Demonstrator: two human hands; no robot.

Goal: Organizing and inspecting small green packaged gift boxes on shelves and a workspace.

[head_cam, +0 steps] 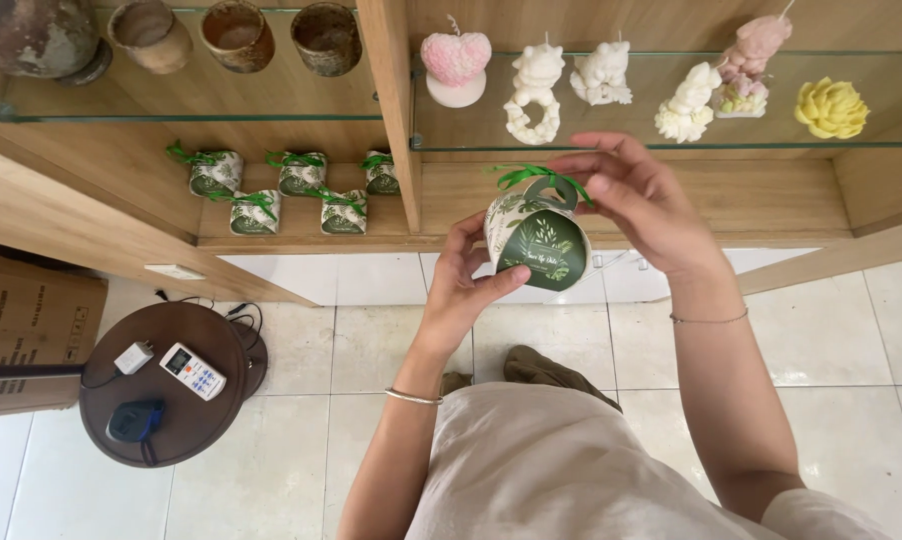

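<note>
Gift box [537, 243], green and white with a ribbon, sits in front of the shelf [301, 238], my left hand [463, 285] cupping its side while my right hand [636, 195] pinches its bow.

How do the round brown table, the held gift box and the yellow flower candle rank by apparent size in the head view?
1. Round brown table
2. Gift box, nearer the camera, so unsure
3. Yellow flower candle
</note>
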